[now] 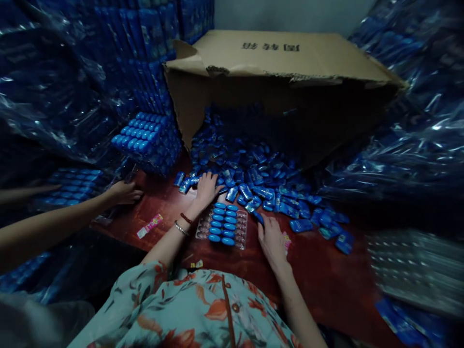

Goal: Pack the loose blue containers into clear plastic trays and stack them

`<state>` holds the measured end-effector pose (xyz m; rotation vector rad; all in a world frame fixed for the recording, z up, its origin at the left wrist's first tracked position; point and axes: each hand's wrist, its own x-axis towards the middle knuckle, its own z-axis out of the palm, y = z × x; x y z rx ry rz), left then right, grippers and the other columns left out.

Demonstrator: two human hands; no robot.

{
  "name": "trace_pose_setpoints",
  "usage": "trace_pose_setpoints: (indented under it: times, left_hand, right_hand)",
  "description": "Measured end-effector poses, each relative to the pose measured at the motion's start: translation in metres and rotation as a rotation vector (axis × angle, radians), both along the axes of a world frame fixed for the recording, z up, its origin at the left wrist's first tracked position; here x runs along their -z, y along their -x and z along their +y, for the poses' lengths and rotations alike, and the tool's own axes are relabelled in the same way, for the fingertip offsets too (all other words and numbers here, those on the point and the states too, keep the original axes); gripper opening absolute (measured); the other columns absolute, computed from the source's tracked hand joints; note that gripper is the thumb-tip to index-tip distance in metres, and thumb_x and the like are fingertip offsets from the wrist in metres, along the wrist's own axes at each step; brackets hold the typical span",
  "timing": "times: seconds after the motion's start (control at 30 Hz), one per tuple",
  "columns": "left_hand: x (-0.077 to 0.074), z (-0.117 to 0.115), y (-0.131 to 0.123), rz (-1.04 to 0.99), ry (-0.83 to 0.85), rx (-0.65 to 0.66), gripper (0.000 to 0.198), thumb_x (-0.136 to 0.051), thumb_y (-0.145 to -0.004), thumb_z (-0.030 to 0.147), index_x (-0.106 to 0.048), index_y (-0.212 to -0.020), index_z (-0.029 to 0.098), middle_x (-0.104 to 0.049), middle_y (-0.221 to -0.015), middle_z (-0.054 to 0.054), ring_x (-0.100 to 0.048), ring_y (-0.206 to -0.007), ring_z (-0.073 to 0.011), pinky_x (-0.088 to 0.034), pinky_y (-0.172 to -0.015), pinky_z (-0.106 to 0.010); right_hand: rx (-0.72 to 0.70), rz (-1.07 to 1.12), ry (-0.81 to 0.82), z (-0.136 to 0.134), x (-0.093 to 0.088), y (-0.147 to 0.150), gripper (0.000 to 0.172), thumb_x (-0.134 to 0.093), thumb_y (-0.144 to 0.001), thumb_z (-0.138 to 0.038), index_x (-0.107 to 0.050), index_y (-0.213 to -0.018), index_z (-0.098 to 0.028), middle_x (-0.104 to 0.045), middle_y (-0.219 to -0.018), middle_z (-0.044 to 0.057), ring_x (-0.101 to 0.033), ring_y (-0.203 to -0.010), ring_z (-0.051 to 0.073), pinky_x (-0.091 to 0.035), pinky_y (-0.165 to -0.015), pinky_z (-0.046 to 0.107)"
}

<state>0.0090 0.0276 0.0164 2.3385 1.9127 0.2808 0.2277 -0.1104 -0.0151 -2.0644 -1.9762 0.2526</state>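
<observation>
In front of me on the red-brown table lies a clear plastic blister tray (240, 229) with shiny blue oval pieces (222, 223) in its middle columns; the outer columns show clear cups. My left hand (207, 191), with a beaded and a silver bracelet at the wrist, rests just beyond the tray, fingers stretched over the near edge of a heap of small blue packets (250, 176). To the tray's right, my right hand (272, 238) has a small blue packet (258, 217) between thumb and fingers. A pink slip (287, 241) lies partly behind that hand.
A large cardboard box (290, 55) lies open toward me, packets spilling out. Another person's hand (125, 192) is at the left, near a blue-filled tray (74, 186). Stacked blue trays (139, 133) stand behind it. Clear trays (413, 270) lie right; wrapped blue stacks flank both sides.
</observation>
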Motion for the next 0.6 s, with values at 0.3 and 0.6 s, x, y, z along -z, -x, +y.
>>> trace_pose_setpoints:
  times: [0.3,0.6]
  left_hand:
    - [-0.007,-0.002,-0.004,-0.059,0.101,0.099,0.042,-0.036,-0.089,0.011,-0.043,-0.129,0.017,-0.055,-0.112,-0.015,-0.056,-0.096,-0.0238,-0.044,-0.082,-0.036]
    - [0.029,-0.018,0.042,-0.756,0.068,0.008,0.023,-0.053,-0.082,0.022,-0.055,-0.105,0.016,-0.063,-0.103,-0.008,-0.061,-0.095,-0.0183,-0.048,-0.085,-0.031]
  right_hand:
    - [-0.179,0.23,-0.043,0.009,-0.025,-0.007,0.029,-0.038,-0.093,-0.034,-0.055,-0.113,-0.022,-0.063,-0.101,0.008,-0.061,-0.087,0.019,-0.047,-0.072,0.029]
    - [-0.529,-0.337,0.082,0.044,-0.068,0.018,0.04,-0.034,-0.085,-0.003,-0.058,-0.113,-0.019,-0.06,-0.094,0.01,-0.053,-0.089,0.023,-0.039,-0.073,0.032]
